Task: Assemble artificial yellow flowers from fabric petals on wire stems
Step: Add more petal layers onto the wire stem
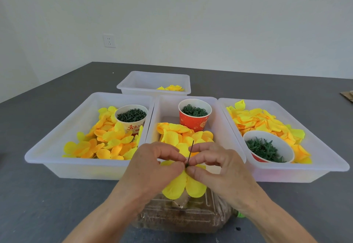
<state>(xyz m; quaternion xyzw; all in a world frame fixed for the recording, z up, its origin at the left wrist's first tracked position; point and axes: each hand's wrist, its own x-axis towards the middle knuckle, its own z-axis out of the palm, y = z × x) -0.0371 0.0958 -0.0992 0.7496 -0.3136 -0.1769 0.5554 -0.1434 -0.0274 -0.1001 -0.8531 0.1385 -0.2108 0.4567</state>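
So my left hand (152, 163) and right hand (215, 163) pinched the wire stem (190, 152) between them, yellow flower (184, 186) hanging just below my fingertips.

I see bright yellow petals (184, 185) on a dark green stem (190, 152). The trays (57, 147) are translucent white and hold yellow-orange petals (107, 143). One cup (194, 122) is red with a gold pattern; another cup (131, 126) is white with red characters. The table (38, 204) is dark grey.
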